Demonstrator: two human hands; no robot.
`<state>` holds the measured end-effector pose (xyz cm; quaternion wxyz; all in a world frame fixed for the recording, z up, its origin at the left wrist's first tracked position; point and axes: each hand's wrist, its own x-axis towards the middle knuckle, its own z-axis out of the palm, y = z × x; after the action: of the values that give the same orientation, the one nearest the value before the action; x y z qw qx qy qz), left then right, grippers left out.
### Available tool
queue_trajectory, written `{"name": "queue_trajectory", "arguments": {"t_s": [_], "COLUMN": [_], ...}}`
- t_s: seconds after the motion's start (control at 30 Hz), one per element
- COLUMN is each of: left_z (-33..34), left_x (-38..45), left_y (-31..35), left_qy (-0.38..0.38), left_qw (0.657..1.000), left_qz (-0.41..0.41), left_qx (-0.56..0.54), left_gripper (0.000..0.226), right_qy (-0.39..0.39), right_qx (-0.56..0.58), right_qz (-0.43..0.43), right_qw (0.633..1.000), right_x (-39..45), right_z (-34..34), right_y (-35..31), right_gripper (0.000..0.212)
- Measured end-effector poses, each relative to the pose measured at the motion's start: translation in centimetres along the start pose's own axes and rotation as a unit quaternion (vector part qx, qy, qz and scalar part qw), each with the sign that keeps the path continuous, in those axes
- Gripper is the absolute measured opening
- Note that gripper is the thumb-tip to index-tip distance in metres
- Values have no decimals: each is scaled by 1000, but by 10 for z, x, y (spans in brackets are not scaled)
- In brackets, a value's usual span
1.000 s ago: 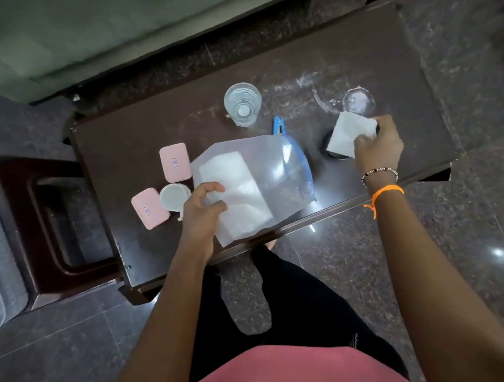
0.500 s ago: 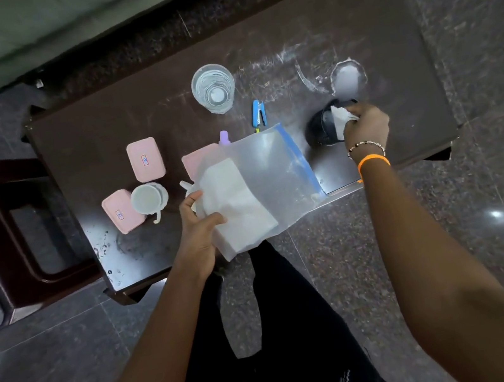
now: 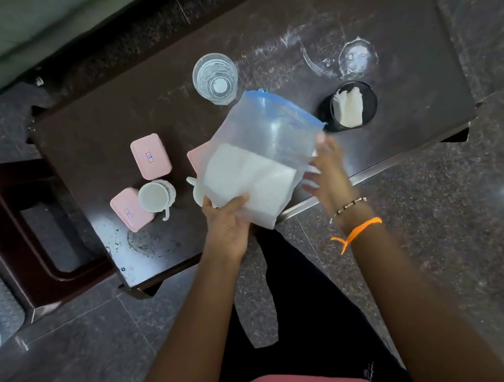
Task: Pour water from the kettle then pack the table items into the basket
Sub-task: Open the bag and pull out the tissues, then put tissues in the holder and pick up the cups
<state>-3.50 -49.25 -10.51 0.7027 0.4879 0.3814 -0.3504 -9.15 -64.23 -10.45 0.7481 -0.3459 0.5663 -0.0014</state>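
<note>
Head view: I look down on a dark brown table [image 3: 96, 143] with a scratched, partly wet top, and on a dark speckled stone floor [image 3: 503, 248].
Left hand: my left hand [image 3: 226, 222] is closed around the near corner of a clear plastic bag [image 3: 269, 141], thumb on top, and holds it above the table.
Right hand: my right hand [image 3: 329, 171] is open with spread fingers at the right side of the bag; it looks blurred, and I cannot tell if it touches the plastic.
Bag: soft, thin, see-through, with a blue strip along its far opening; inside lies one white folded sheet [image 3: 248, 174], flat and roughly rectangular.
Glass: one round clear glass [image 3: 215, 78] with water stands far from me, just behind the bag.
Black cup: one round black cup [image 3: 353, 107] on the right, with a crumpled white paper [image 3: 348, 106] pushed inside.
Pink boxes: two full ones, rectangular with rounded corners and a small label, one far [image 3: 150, 156] and one near [image 3: 128, 209]; a third pink piece [image 3: 198, 159] is mostly hidden behind the bag.
White mug: one small round mug [image 3: 156, 196] with a handle, touching the near pink box.
Wet mark: one round water ring [image 3: 357, 58] far right.
Wrist: one orange thread [image 3: 356, 233] and one beaded bracelet [image 3: 347, 207] on my right wrist.
</note>
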Motion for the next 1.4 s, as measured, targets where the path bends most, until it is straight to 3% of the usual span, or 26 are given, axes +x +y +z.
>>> {"name": "queue_trajectory", "arguments": {"t_s": [0.07, 0.23, 0.3, 0.43, 0.53, 0.67, 0.73, 0.87, 0.93, 1.03, 1.1, 1.17, 1.27, 1.33, 1.4], "left_z": [0, -23, -40, -52, -49, -50, -51, -57, -59, -56, -54, -52, -45, -40, -34], "left_x": [-1, 4, 12, 22, 23, 20, 21, 22, 22, 22, 24, 25, 23, 22, 23], "left_y": [-3, 16, 30, 49, 51, 46, 44, 41, 41, 38, 35, 33, 26, 16, 9], "left_qy": [-19, 52, 45, -28, -9, -26, -43, -72, -68, -37, -28, -53, -56, -7, 39], "left_qw": [1000, 995, 988, 943, 929, 921, 898, 852, 835, 785, 760, 798, 860, 872, 870], "left_qz": [8, -57, -55, -84, 0, 101, 132, 142, 138, 163, 163, 109, 42, 47, 43], "left_qx": [11, 60, 134, 320, 369, 376, 417, 499, 529, 596, 628, 590, 505, 488, 489], "left_gripper": [68, 34, 35, 44, 44, 44, 43, 48, 50, 29, 23, 26, 32, 34, 33], "right_qy": [-36, 39, 13, -64, -70, -24, -36, -63, -57, -2, 26, 19, 18, -13, -15], "right_qx": [-33, -153, -184, -232, -267, -326, -389, -470, -483, -494, -463, -363, -240, -207, -213], "right_qz": [-18, -101, -92, -88, -114, -222, -242, -190, -178, -169, -164, -140, -97, -35, -26], "right_qw": [999, 982, 979, 967, 954, 918, 888, 860, 855, 853, 871, 921, 966, 978, 977], "right_x": [-4, 9, 12, 13, 10, 5, 2, 2, 0, 3, 8, 11, 16, 20, 28], "right_z": [11, 7, -4, -13, -12, -7, -7, -13, -15, -22, -29, -32, -32, -34, -39], "right_y": [14, 18, 16, 21, 25, 25, 26, 26, 26, 27, 27, 30, 42, 54, 62], "right_gripper": [59, 58, 59, 59, 60, 57, 56, 53, 45, 27, 22, 12, 23, 30, 46]}}
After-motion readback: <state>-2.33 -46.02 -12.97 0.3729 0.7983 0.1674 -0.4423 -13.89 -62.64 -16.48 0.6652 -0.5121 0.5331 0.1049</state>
